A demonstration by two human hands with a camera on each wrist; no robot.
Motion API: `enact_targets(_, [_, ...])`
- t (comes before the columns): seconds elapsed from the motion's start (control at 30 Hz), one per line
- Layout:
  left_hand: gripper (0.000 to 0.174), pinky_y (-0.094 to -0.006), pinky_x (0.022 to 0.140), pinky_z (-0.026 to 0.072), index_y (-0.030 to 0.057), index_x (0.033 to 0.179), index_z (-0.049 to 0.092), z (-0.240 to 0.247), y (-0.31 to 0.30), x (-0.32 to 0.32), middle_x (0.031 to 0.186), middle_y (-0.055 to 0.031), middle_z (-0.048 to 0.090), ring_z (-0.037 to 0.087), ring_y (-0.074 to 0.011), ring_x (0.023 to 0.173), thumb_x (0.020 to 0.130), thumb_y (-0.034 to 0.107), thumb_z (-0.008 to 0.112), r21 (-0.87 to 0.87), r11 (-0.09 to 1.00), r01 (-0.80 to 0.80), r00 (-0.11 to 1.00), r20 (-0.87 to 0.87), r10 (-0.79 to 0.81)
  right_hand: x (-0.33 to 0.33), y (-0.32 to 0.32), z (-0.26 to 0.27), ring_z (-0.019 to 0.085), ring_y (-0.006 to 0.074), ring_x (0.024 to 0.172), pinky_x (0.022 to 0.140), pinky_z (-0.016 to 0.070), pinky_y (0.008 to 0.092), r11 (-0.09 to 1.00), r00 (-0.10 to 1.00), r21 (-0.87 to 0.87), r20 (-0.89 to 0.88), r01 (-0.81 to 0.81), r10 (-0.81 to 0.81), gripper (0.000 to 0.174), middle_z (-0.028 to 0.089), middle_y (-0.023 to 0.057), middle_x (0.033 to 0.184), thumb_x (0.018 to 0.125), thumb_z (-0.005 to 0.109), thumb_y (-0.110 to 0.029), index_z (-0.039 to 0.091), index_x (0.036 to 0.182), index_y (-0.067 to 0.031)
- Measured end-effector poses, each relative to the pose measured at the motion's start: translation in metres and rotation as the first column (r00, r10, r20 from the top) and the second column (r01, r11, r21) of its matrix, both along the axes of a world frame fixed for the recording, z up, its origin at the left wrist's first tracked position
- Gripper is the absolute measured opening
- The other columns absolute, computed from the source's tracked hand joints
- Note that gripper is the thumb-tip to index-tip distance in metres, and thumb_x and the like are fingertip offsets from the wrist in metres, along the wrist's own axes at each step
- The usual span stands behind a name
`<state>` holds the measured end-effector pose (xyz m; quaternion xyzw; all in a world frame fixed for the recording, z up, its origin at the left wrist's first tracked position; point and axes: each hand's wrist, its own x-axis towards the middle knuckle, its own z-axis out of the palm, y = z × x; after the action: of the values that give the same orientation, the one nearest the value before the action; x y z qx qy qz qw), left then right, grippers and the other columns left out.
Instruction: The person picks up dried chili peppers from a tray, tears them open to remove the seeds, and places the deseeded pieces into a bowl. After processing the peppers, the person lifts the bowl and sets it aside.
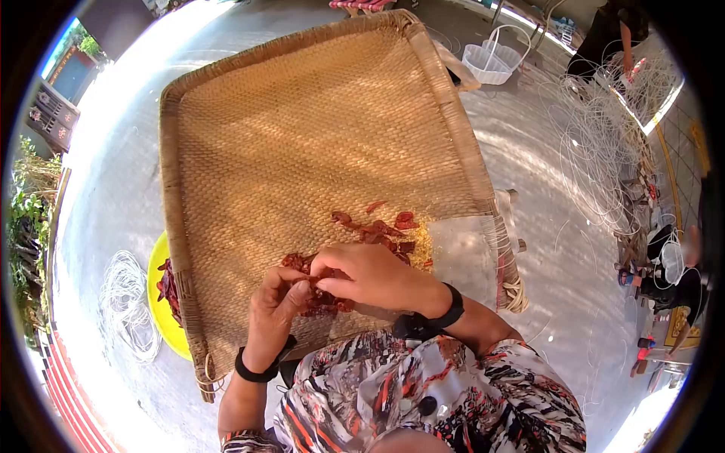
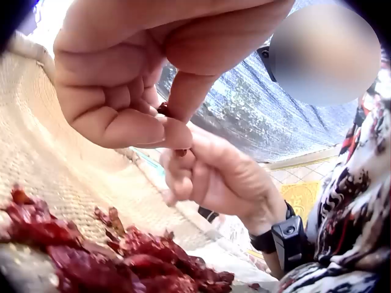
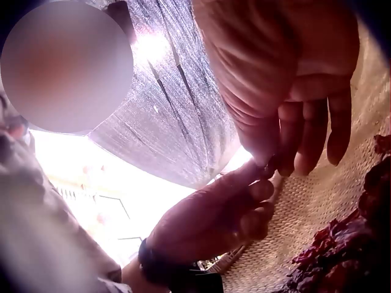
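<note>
Over the near part of a woven tray (image 1: 287, 143), both hands meet fingertip to fingertip. My left hand (image 1: 273, 309) pinches a small dried chili (image 2: 164, 110) between thumb and curled fingers. From the other side my right hand (image 1: 374, 281) pinches the same chili with thumb and forefinger; its other fingers hang loosely in the right wrist view. Most of the chili is hidden by the fingers. Below and around the hands lies a pile of dried red chilies (image 2: 153, 262). More chili pieces (image 1: 385, 230) lie just beyond the right hand, beside scattered yellow seeds (image 1: 423, 245).
A pale sheet (image 1: 464, 253) lies on the tray's right side. At left, a yellow basin (image 1: 160, 306) holds dark red chilies, near a coil of white strands (image 1: 128, 302). A white basket (image 1: 491, 64) stands beyond the tray; tangled strands (image 1: 604, 128) spread at right near another person.
</note>
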<state>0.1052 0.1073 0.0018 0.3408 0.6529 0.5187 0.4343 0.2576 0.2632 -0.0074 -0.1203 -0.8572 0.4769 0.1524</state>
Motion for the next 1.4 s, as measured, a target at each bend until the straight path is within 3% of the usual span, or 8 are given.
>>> enact_targets(0.27, [0.027,-0.0189,0.060,0.0406,0.0002,0.124,0.057,0.031,-0.056,-0.090,0.085,-0.0009,0.056,0.046,-0.0031,0.066,0.102,0.014,0.054,0.216,0.717,-0.663,0.747,0.122,0.654,0.065,0.062,-0.025,0.059,0.0322,0.099,0.084,0.0478,0.0421,0.810,0.869,0.449,0.130,0.379,-0.478,0.027,0.061,0.0106,0.100,0.080,0.070,-0.011,0.061,0.105,-0.0075])
enact_targets(0.33, [0.038,-0.0173,0.061,0.0416,-0.0014,0.136,0.049,0.019,-0.083,-0.117,0.089,0.0016,0.052,0.047,-0.0022,0.071,0.100,0.010,0.053,0.408,0.742,-0.532,0.502,-0.554,0.664,0.073,0.066,-0.028,0.059,0.0327,0.100,0.085,0.0476,0.0442,0.803,0.830,0.448,0.204,0.392,-0.519,0.025,0.061,0.0110,0.101,0.080,0.070,-0.010,0.060,0.103,-0.0078])
enact_targets(0.37, [0.039,-0.0169,0.063,0.0419,-0.0018,0.137,0.048,0.018,-0.092,-0.120,0.091,0.0018,0.053,0.048,-0.0026,0.073,0.100,0.009,0.052,0.268,0.548,-0.792,0.590,0.103,0.801,0.072,0.066,-0.033,0.058,0.0325,0.101,0.085,0.0475,0.0441,0.810,0.840,0.444,0.198,0.383,-0.505,0.026,0.060,0.0109,0.101,0.079,0.070,-0.010,0.060,0.103,-0.0078])
enact_targets(0.53, [0.038,-0.0178,0.065,0.0405,-0.0011,0.135,0.049,0.023,-0.063,-0.081,0.087,0.0030,0.050,0.045,-0.0035,0.071,0.099,0.011,0.054,0.203,0.712,-0.673,0.739,0.125,0.662,0.065,0.063,-0.037,0.058,0.0312,0.106,0.085,0.0470,0.0437,0.829,0.816,0.423,0.283,0.366,-0.505,0.026,0.059,0.0108,0.103,0.079,0.070,-0.011,0.060,0.103,-0.0086])
enact_targets(0.7, [0.027,-0.0221,0.068,0.0438,0.0023,0.125,0.054,0.009,-0.036,-0.040,0.088,0.0012,0.054,0.051,-0.0070,0.075,0.100,0.010,0.056,0.101,0.968,-0.229,0.972,-0.023,0.232,0.064,0.067,-0.033,0.061,0.0322,0.097,0.081,0.0479,0.0434,0.836,0.805,0.366,0.287,0.409,-0.519,0.025,0.062,0.0125,0.097,0.081,0.070,-0.015,0.060,0.103,-0.0075])
enact_targets(0.9, [0.030,-0.0229,0.071,0.0479,0.0025,0.125,0.051,-0.002,-0.013,-0.004,0.088,0.0006,0.057,0.055,-0.0075,0.078,0.100,0.016,0.060,0.069,0.981,0.179,0.981,0.060,-0.183,0.046,0.047,-0.003,0.067,0.0302,0.083,0.074,0.0509,0.0397,0.907,0.879,0.043,0.235,0.418,-0.416,0.032,0.069,0.0134,0.092,0.083,0.073,-0.024,0.061,0.107,-0.0063])
enact_targets(1.17, [0.022,-0.0248,0.071,0.0504,0.0007,0.116,0.052,0.001,0.008,0.014,0.094,-0.0040,0.063,0.059,-0.0089,0.082,0.101,0.015,0.057,0.073,0.988,0.138,0.981,0.126,-0.146,0.012,-0.007,0.011,0.069,0.0251,0.084,0.073,0.0524,0.0357,0.966,0.986,-0.255,0.164,0.041,0.001,0.030,0.070,0.0137,0.090,0.085,0.073,-0.020,0.059,0.105,-0.0040])
enact_targets(1.4, [0.012,-0.0232,0.072,0.0479,0.0015,0.106,0.056,-0.012,-0.005,0.005,0.090,-0.0013,0.062,0.057,-0.0074,0.079,0.101,0.012,0.056,0.089,0.990,0.108,0.970,0.211,-0.125,0.009,-0.010,0.000,0.057,0.0064,0.079,0.070,0.0475,0.0246,0.947,0.998,-0.320,0.057,0.014,0.004,0.015,0.063,0.0004,0.086,0.095,0.063,-0.010,0.065,0.107,-0.0028])
